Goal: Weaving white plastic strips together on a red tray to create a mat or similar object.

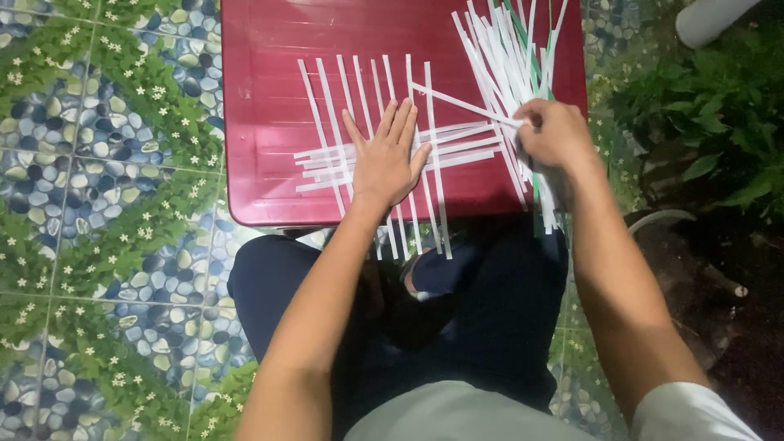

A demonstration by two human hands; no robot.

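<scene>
The left hand (387, 160) lies flat, fingers spread, on a woven patch of white paper strips (371, 155) in the middle of the red table (261, 49). It presses them down and grips nothing. The right hand (554, 137), at 3 o'clock from the patch, has its fingers pinched together on the end of 1 loose white strip (461, 104), which slants up toward 10 o'clock across the upright strips. A heap of spare strips (510, 49), white with a few green ones, lies at 1 o'clock, touching the right hand. To do this well, I think the flat hand should keep the patch from sliding, and the pinched strip should go over 1 upright and under the next, then get pushed snug against the sideways strips. The floor tiles (98, 163) show pebbles and leaves.
</scene>
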